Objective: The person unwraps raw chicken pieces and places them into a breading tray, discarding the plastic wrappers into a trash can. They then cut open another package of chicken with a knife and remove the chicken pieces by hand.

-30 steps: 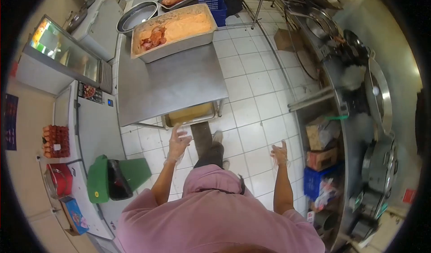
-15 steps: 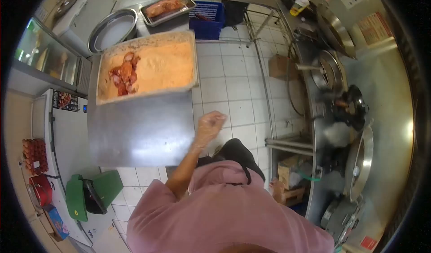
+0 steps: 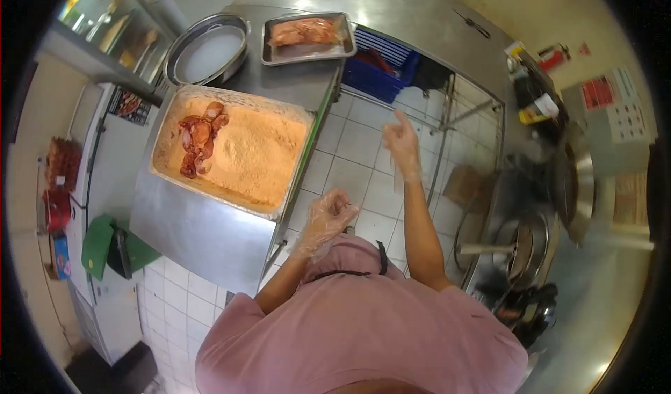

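Observation:
My left hand, in a clear plastic glove, hovers in front of my apron just right of the steel table's edge. Its fingers are curled in and nothing shows in them. Farther out over the floor, my right hand is also gloved; one finger points forward, the others are partly bent, and it holds nothing visible. Closest to my left hand is a large rectangular tub of orange-tinted flour. Several raw reddish meat pieces lie on the flour at the tub's left side.
Behind the tub stand a round steel basin of whitish liquid and a metal tray with meat. A blue crate sits beyond the table. Pans line the right-hand counter. A green bin stands at lower left.
My view has turned right, and the far counter shows more. My right hand has come up from beside my body and reached forward. My left hand stays curled before me.

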